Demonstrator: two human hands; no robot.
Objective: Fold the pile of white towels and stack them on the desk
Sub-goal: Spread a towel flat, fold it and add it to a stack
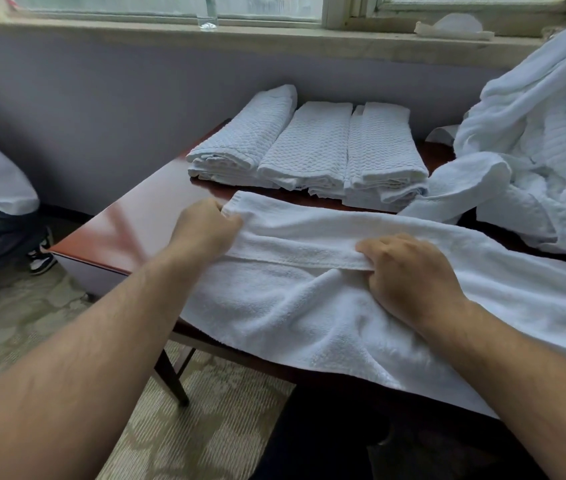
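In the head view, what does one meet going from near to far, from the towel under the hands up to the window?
Spread-out plush white towel → three stacks of folded white waffle-weave towels → grey wall → pale stone windowsill.

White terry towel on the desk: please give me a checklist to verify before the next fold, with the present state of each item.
1. Left hand grips the corner of the white terry towel: ok.
2. Right hand pinches the folded hem: ok.
3. Towel lies smooth: not ok, wrinkled beside the right hand.
4. Towel sits fully on the glossy red-brown wooden desk: not ok, near edge overhangs.
5. Three stacks of folded white waffle-weave towels stand neat behind it: ok.
6. Towel's right end: cannot tell, out of view.
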